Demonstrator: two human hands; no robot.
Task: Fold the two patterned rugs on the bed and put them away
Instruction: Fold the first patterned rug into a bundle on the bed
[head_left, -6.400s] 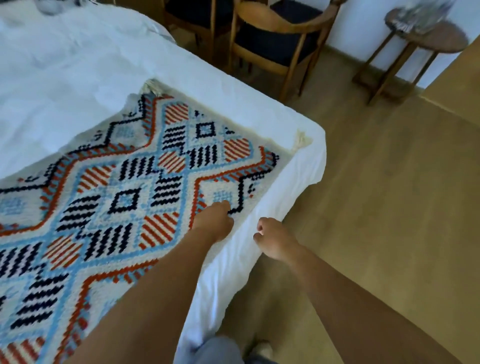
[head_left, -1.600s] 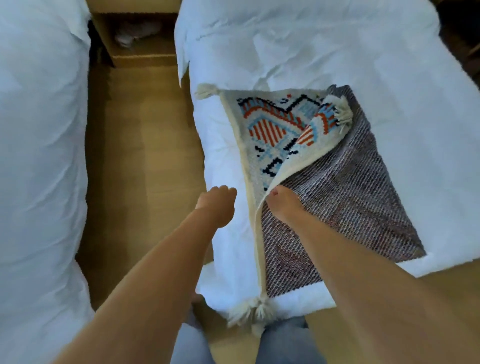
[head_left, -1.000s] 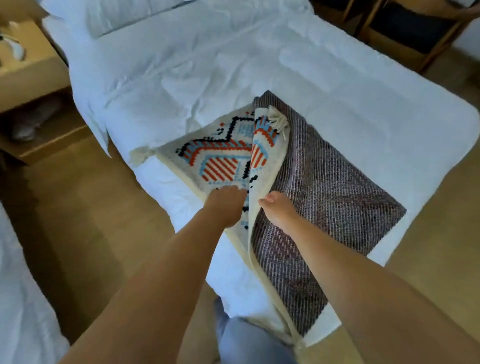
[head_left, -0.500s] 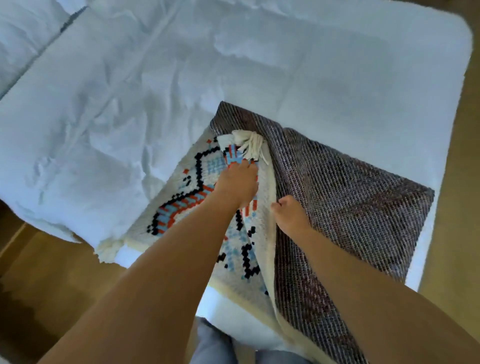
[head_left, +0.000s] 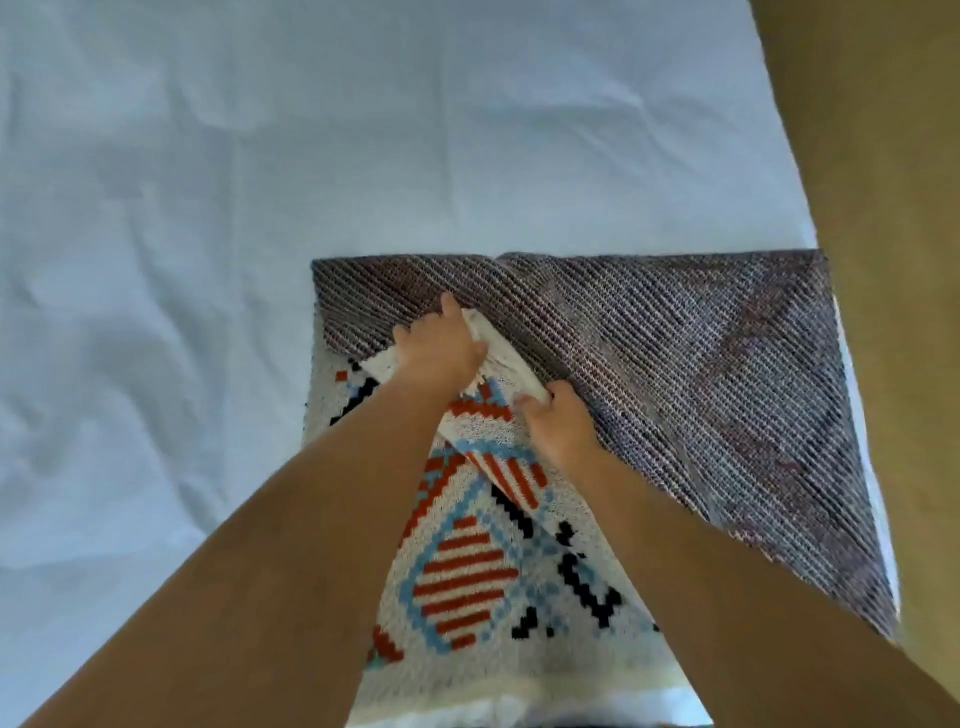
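Observation:
One patterned rug (head_left: 467, 566) lies folded on the white bed (head_left: 260, 182), near its right edge. Its cream face with red, blue and black shapes shows below my arms. Its grey-purple woven underside (head_left: 675, 374) covers the far and right part. My left hand (head_left: 441, 348) grips the cream folded edge close to the far fold. My right hand (head_left: 558, 423) pinches the same edge a little nearer to me. A second rug is not in view.
White rumpled bedding fills the left and far part of the view. A strip of wooden floor (head_left: 883, 260) runs along the bed's right side. The rug's right corner reaches the mattress edge.
The camera has moved in over the bed. Both hands have shifted further up the rug's cream edge, and more of the patterned face now shows beneath my arms.

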